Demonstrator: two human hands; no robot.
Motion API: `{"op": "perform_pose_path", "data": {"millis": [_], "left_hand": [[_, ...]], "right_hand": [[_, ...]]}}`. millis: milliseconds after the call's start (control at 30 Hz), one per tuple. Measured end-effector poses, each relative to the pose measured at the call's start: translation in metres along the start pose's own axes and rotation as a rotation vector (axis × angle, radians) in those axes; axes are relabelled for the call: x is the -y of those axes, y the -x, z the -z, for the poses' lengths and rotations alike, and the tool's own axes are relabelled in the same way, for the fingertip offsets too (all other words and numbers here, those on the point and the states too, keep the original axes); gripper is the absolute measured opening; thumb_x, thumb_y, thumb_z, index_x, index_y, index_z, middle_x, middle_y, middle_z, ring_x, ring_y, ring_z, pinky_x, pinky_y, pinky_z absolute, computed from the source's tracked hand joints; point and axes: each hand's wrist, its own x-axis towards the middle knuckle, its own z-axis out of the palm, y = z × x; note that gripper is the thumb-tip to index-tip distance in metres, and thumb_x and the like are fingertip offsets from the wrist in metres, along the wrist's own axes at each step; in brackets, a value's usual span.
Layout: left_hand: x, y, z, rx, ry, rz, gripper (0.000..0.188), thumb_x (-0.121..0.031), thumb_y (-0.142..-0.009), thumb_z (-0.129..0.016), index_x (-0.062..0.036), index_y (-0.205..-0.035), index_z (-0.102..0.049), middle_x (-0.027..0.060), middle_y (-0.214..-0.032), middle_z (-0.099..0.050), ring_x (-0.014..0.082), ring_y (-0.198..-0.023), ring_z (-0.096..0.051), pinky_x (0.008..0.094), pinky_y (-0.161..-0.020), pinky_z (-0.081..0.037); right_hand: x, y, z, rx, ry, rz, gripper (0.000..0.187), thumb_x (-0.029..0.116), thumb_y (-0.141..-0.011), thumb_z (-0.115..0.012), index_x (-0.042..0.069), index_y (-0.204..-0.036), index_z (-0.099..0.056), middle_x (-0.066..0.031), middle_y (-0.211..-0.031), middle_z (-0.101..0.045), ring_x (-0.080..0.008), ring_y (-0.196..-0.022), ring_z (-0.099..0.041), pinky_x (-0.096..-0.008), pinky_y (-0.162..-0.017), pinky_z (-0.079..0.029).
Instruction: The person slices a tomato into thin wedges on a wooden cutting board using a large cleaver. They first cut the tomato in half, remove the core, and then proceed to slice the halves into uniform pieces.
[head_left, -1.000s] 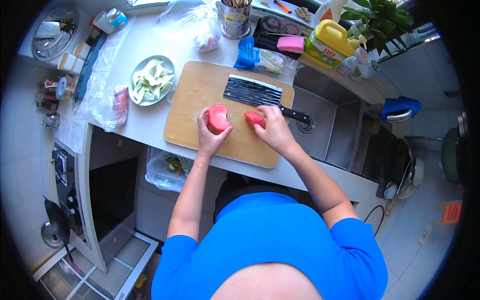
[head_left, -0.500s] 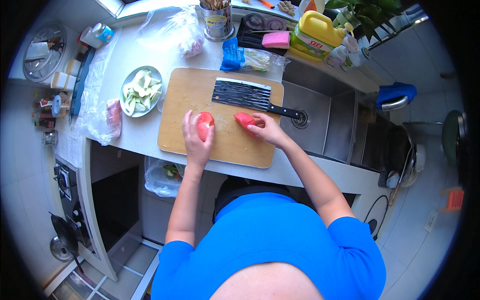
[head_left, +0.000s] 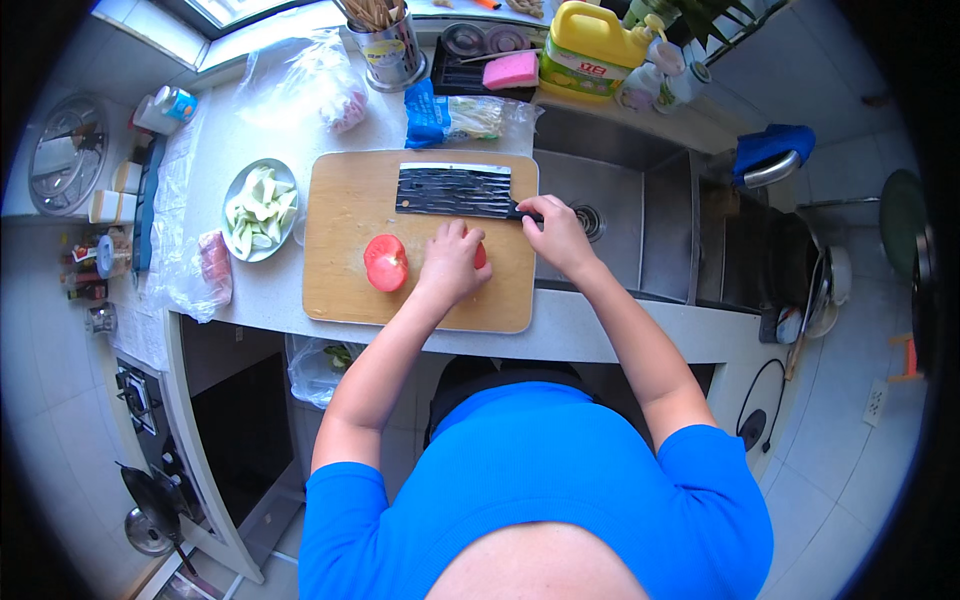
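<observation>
Red tomato pieces (head_left: pixel 386 264): 2 | left fingers (head_left: pixel 456 232): around 1 | cleaver (head_left: pixel 453 190): 1 | right fingers (head_left: pixel 543 206): holding its handle (head_left: pixel 517 211)

We see a pale tabletop (head_left: pixel 265 302). On it we have a wooden board (head_left: pixel 345 205). To its left sits a round dish (head_left: pixel 240 184), with a pink pack (head_left: pixel 213 257) in clear wrap beside it. Past the board lie a blue packet (head_left: pixel 455 117) and a puffy clear bag (head_left: pixel 300 85), near a shiny cup (head_left: pixel 390 57) of sticks.

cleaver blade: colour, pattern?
The cleaver blade is black with wavy pale streaks, silvery along its far edge; best in the head view.
</observation>
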Motion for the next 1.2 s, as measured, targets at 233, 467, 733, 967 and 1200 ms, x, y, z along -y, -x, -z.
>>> {"op": "perform_pose_path", "data": {"millis": [233, 467, 733, 967, 1200], "left_hand": [[0.01, 0.022, 0.041, 0.22, 2.0, 0.725, 0.058, -0.051, -0.093, -0.047, -0.0079, -0.131, -0.041, 0.0162, -0.123, -0.052, 0.037, -0.108, -0.056, 0.0479, -0.088, -0.051], [0.009, 0.044, 0.04, 0.207, 2.453, 0.514, 0.06, -0.05, -0.096, -0.04, -0.0012, -0.131, -0.039, 0.0212, -0.131, -0.047, 0.0423, -0.122, -0.044, 0.0532, -0.105, -0.037], [0.001, 0.049, 0.033, -0.017, 2.374, 0.621, 0.058, -0.044, -0.094, -0.046, -0.0017, -0.133, -0.038, 0.0213, -0.136, -0.043, 0.0396, -0.127, -0.042, 0.0525, -0.108, -0.034], [-0.02, 0.046, 0.031, -0.015, 2.142, 0.379, 0.059, -0.046, -0.094, -0.047, -0.0037, -0.133, -0.038, 0.0195, -0.134, -0.046, 0.0367, -0.126, -0.044, 0.0511, -0.108, -0.036], [-0.05, 0.038, 0.037, -0.167, 2.041, 0.389, 0.051, -0.045, -0.098, -0.04, -0.0084, -0.133, -0.039, 0.0128, -0.126, -0.052, 0.0246, -0.119, -0.051, 0.0435, -0.099, -0.044]], "right_hand": [[-0.037, -0.01, -0.007, -0.108, 0.415, 0.183, 0.022, 0.006, -0.077, -0.059, 0.004, -0.098, -0.06, -0.0135, -0.101, -0.06, -0.0302, -0.098, -0.058, -0.0424, -0.083, -0.048], [-0.041, -0.033, -0.029, 0.085, 0.731, 0.241, 0.023, 0.009, -0.073, -0.061, 0.004, -0.095, -0.055, -0.014, -0.096, -0.057, -0.0325, -0.093, -0.059, -0.0432, -0.074, -0.052], [-0.001, 0.01, 0.018, 0.169, -0.239, 0.015, 0.031, 0.013, -0.075, -0.063, 0.001, -0.102, -0.055, -0.0085, -0.082, -0.057, -0.0198, -0.075, -0.061, -0.0342, -0.065, -0.049], [0.045, 0.05, 0.044, 0.203, -1.024, -0.244, 0.018, 0.02, -0.096, -0.053, 0.005, -0.094, -0.043, -0.0014, -0.061, -0.048, -0.009, -0.046, -0.047, -0.0243, -0.041, -0.038], [0.07, 0.067, 0.055, 0.34, -1.171, -0.414, 0.021, 0.022, -0.098, -0.05, 0.007, -0.109, -0.041, 0.0009, -0.059, -0.043, -0.0058, -0.04, -0.04, -0.022, -0.035, -0.034]]}}
